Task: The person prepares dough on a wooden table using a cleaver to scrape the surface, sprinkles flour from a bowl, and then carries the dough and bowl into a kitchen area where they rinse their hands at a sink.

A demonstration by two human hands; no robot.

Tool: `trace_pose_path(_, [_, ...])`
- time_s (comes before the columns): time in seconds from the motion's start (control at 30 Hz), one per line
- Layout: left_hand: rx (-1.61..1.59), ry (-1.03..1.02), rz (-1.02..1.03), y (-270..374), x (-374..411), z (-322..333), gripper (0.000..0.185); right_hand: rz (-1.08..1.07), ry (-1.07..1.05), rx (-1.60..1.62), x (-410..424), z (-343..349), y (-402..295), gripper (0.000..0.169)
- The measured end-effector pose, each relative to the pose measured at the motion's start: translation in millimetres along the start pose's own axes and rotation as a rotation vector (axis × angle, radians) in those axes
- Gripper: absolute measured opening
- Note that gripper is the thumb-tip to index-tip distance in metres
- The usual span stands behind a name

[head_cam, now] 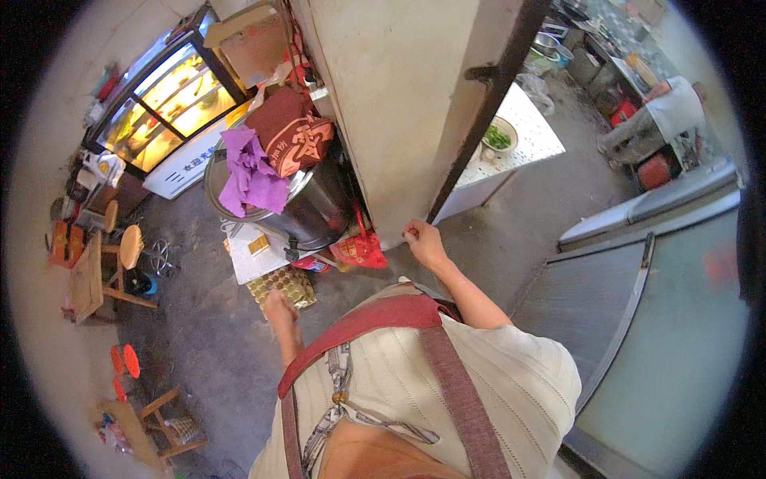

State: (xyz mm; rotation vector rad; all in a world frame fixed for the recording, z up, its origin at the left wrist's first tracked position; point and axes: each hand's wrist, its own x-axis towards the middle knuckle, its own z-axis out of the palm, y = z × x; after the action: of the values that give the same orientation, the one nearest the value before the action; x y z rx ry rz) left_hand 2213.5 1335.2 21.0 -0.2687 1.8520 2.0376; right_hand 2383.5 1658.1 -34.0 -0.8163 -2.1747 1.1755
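My left hand (281,308) hangs at my side with its fingers curled in, and nothing shows in it. It overlaps a gold patterned sheet or bag (293,286) on the floor, but whether they touch I cannot tell. Before the near end of the wall, my right hand (423,244) is raised, fingers bent towards the palm and no held thing visible. A large metal drum (317,212) stands ahead between the hands. On its top lie a purple cloth (251,173) and a maroon printed cloth or bag (293,129). Beside its base is a red bag (362,250).
A wall end (395,120) splits two rooms. Leftward stand a lit display cabinet (170,114), a wooden stool (131,246) and orange stools (131,361). Rightward are a speckled table (532,138) with a bowl of greens (499,135), a bending person (673,114) and a sliding glass door (664,311).
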Motion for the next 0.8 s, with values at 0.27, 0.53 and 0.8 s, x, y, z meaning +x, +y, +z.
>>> trace_pose_path(0.27, [0.121,0.131,0.100,4.0,-13.5,-21.3,0.020,-0.304,-0.519,-0.295,54.5,34.4,-5.3,0.015])
trace_pose_path(0.53, [-0.018,0.513,0.168,-9.9,-49.7,-147.8,0.031,-0.257,-1.099,-0.186,14.5,178.3,-93.3,0.011])
trace_pose_path(0.8, [0.556,0.730,0.499,6.7,-23.3,-329.1,0.027,0.049,-1.401,0.161,-103.6,407.6,-221.9,0.008])
